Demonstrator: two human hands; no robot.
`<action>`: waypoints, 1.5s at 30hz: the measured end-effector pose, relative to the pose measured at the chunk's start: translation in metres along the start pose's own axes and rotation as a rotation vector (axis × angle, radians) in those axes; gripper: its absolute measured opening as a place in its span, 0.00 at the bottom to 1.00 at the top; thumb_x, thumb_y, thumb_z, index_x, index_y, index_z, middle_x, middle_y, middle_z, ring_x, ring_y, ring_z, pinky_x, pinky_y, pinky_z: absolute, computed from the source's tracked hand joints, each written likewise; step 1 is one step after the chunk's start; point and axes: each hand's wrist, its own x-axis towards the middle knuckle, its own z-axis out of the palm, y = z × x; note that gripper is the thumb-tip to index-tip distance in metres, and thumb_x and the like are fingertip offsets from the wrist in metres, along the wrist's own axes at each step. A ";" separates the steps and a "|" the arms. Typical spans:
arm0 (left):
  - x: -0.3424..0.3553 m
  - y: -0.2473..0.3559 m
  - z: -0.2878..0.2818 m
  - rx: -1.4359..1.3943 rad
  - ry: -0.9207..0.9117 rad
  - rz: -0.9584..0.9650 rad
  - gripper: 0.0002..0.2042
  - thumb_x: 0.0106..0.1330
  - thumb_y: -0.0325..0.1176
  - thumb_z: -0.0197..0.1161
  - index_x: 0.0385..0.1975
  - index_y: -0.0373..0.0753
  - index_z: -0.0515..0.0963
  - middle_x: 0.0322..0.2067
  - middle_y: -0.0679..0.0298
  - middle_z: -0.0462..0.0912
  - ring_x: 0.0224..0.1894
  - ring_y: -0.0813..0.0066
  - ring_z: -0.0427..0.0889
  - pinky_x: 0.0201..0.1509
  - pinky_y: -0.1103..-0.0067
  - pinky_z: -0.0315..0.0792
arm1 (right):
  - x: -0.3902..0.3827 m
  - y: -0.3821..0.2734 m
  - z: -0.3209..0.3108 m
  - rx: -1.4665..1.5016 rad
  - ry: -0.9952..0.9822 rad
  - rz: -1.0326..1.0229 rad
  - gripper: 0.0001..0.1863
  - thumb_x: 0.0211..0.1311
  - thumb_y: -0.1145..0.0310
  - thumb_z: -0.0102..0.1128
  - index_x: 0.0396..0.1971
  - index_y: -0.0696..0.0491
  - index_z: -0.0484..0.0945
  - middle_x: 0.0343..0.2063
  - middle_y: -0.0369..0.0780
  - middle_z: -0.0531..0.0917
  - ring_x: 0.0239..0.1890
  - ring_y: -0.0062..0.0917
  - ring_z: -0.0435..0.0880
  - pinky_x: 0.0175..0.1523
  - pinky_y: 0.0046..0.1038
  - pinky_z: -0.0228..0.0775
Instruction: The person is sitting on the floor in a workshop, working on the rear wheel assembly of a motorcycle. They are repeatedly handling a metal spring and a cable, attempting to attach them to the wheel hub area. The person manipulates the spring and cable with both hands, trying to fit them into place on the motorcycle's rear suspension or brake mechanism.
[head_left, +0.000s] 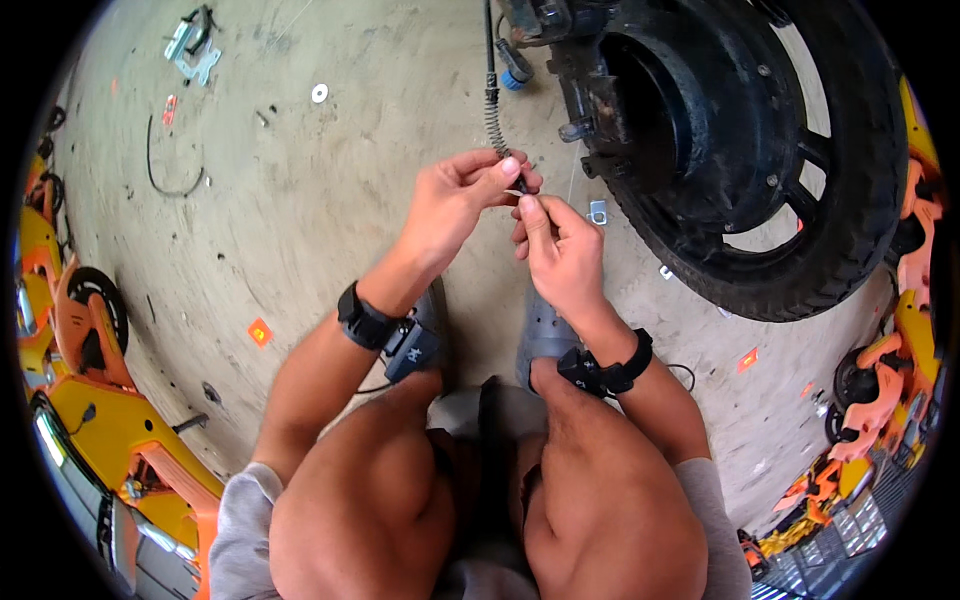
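A black brake cable (490,65) hangs from the top edge, with a coil spring (493,118) around its lower stretch. Just below the spring, my left hand (462,195) pinches the cable's end between thumb and fingers. My right hand (562,243) is closed at the same spot, its thumb and finger pressed on the tip; a small dark piece shows between the two hands, partly hidden by the fingers. To the right stands a black wheel (730,120) with a thick tyre, close to my right hand but not touched by it.
A blue-capped connector (516,75) hangs beside the cable. On the concrete floor lie a metal bracket (195,55), a washer (319,93), a bent thin black cable (155,165) and a small metal clip (598,212). Yellow and orange vehicles (110,430) line both sides.
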 end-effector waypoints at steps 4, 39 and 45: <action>0.014 -0.005 0.004 -0.022 0.028 -0.038 0.16 0.71 0.37 0.57 0.48 0.28 0.75 0.41 0.56 0.83 0.40 0.73 0.81 0.49 0.75 0.75 | 0.007 0.013 -0.001 0.033 0.031 0.087 0.14 0.70 0.65 0.53 0.30 0.61 0.79 0.16 0.37 0.78 0.16 0.16 0.76 0.22 0.20 0.66; 0.052 0.005 0.005 0.302 -0.113 0.065 0.12 0.69 0.31 0.59 0.28 0.28 0.77 0.18 0.60 0.79 0.16 0.79 0.75 0.21 0.79 0.70 | 0.039 0.044 0.002 0.482 0.018 0.231 0.18 0.73 0.60 0.49 0.28 0.58 0.76 0.22 0.37 0.79 0.22 0.18 0.78 0.25 0.20 0.66; 0.068 -0.007 0.011 0.204 -0.041 0.026 0.10 0.67 0.29 0.60 0.26 0.27 0.77 0.17 0.61 0.79 0.15 0.81 0.74 0.18 0.80 0.68 | 0.043 0.054 -0.007 0.460 0.024 0.250 0.17 0.73 0.60 0.48 0.35 0.59 0.78 0.28 0.38 0.81 0.27 0.23 0.82 0.28 0.21 0.69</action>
